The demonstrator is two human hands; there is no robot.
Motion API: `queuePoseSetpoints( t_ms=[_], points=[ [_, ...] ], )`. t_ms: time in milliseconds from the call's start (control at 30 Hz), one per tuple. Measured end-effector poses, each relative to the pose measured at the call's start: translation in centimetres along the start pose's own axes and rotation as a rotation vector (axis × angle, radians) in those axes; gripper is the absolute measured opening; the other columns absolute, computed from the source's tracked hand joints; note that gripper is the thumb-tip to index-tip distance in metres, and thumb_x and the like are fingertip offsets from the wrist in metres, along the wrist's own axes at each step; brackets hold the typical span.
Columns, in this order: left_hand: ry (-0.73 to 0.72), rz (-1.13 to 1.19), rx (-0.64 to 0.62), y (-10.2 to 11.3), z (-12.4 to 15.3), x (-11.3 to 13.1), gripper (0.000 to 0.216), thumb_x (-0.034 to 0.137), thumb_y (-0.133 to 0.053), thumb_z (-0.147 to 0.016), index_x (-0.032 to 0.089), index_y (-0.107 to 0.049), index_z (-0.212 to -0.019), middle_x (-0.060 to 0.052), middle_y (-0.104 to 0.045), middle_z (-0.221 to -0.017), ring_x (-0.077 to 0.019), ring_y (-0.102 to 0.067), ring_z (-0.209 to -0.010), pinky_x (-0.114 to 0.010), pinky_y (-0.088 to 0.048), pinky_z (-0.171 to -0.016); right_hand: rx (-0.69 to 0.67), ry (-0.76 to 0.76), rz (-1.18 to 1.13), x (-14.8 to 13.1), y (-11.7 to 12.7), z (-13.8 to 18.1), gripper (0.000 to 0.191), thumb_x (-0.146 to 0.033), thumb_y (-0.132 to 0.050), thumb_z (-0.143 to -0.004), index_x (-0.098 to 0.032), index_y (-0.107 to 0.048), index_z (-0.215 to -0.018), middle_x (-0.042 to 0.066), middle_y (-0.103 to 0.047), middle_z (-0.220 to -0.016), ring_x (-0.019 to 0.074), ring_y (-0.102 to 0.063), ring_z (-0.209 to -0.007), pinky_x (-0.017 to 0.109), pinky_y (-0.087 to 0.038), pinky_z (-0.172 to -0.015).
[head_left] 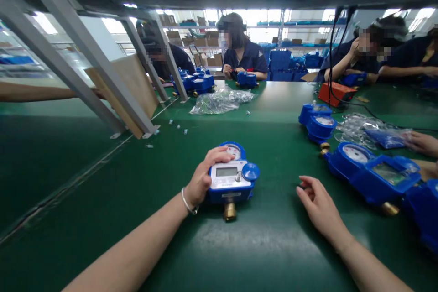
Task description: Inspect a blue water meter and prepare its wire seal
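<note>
A blue water meter [234,178] with a grey display panel and a brass fitting lies on the green table [143,182] in front of me. My left hand [204,178] grips its left side, fingers curled over the top edge by the dial. My right hand [316,203] rests on the table to the meter's right, fingers loosely curled, touching no meter; whether a small part sits at its fingertips I cannot make out.
More blue meters [371,169] lie at the right, two stacked [318,123] further back. Plastic bags [222,100] and small white parts [171,123] lie mid-table. A slanted metal frame [102,68] stands at the left. Another person's hand [422,142] rests at the right; several co-workers sit opposite.
</note>
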State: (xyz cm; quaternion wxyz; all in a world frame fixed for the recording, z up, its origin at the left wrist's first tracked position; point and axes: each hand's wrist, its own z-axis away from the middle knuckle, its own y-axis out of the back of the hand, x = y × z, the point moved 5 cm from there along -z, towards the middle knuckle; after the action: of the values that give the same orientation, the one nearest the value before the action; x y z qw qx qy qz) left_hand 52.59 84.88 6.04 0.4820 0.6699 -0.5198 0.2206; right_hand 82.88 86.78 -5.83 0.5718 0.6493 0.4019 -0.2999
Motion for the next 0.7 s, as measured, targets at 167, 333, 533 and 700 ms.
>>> queuePoseSetpoints(
  t_ms=[167,333,533,700],
  points=[
    [-0.233,-0.065,0.031,1.4,3.5,-0.6,0.072,0.065,-0.067,-0.059,0.026,-0.050,-0.117,-0.012,-0.052,-0.124,-0.0360,-0.030,-0.128,-0.055,-0.019,-0.107,-0.009,-0.165,-0.078,1.2,-0.6,0.7,0.040,-0.050,-0.049,-0.080,-0.026,-0.051,-0.112,0.008,-0.061,-0.098,0.0229,-0.059,-0.091,0.036,-0.047,-0.080],
    [-0.204,-0.085,0.077,1.8,4.6,-1.7,0.063,0.035,-0.075,-0.052,0.027,-0.051,-0.110,-0.012,-0.056,-0.118,-0.0370,-0.037,-0.123,-0.056,-0.021,-0.106,0.045,-0.210,-0.062,1.9,-1.0,1.3,0.043,-0.055,-0.054,-0.074,-0.027,-0.056,-0.106,0.009,-0.064,-0.098,0.0259,-0.061,-0.090,0.038,-0.049,-0.078],
    [-0.003,0.241,0.151,3.5,1.8,-1.2,0.044,0.032,-0.073,-0.059,0.025,-0.053,-0.097,-0.009,-0.056,-0.118,-0.0329,-0.045,-0.117,-0.047,-0.035,-0.100,0.106,-0.115,0.033,-1.3,-2.4,1.3,0.037,-0.050,-0.054,-0.075,-0.026,-0.060,-0.103,0.008,-0.066,-0.093,0.0244,-0.063,-0.082,0.034,-0.053,-0.069],
    [0.377,0.722,0.285,6.1,0.0,-2.0,0.036,0.042,-0.066,-0.067,0.021,-0.055,-0.095,-0.009,-0.062,-0.107,-0.0326,-0.060,-0.091,-0.042,-0.052,-0.074,0.013,0.326,0.135,-9.1,-8.6,-5.9,0.031,-0.036,-0.044,-0.086,-0.019,-0.054,-0.110,0.010,-0.062,-0.100,0.0202,-0.061,-0.087,0.035,-0.053,-0.077]
  ],
)
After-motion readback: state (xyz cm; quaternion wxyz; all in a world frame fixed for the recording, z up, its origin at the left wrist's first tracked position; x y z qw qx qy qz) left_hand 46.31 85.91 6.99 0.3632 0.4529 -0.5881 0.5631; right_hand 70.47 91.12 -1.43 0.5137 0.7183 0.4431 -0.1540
